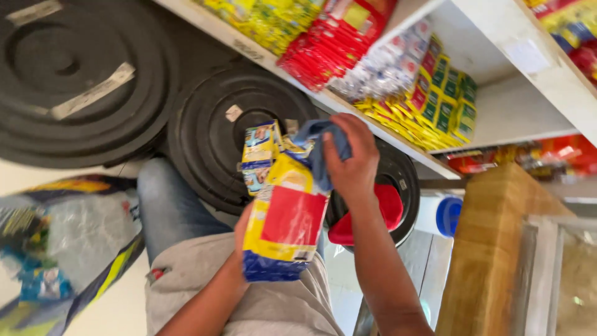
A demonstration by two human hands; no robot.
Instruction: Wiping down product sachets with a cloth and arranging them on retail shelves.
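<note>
Holding the pack [283, 218] from behind and below, my left hand [242, 233] is mostly hidden by it; only the wrist edge and part of the palm show at the pack's left side, so I read it as grasping the pack, though I cannot see the fingers. The pack is a yellow, red and blue pouch, standing roughly upright over my lap, its lower end just above the hand's wrist. Smaller packets [260, 152] with blue and yellow print rise just above the pack, touching its top edge.

My right hand [351, 158] is clenched on a blue cloth [320, 149]. This hand sits at the upper right of the pack, with the cloth pressed against the pack's top edge, between the hand and the small packets.

Below both hands I see my grey shorts [205, 280] and a knee. Behind the hands, well apart, two black round lids [74, 81] lean side by side, the nearer one directly behind the packets. A third black round item [404, 180] with a red piece [388, 208] in it lies just beyond the right wrist. A blue cap [449, 216] shows further right of it.

Above the right hand runs a white shelf [516, 112] stocked with rows of red, yellow and green sachets [435, 106]. To the right of the right forearm stands a wooden counter [491, 249]. Left of the left arm, a clear plastic bag [68, 242] lies on the pale floor [118, 311], blurred.
</note>
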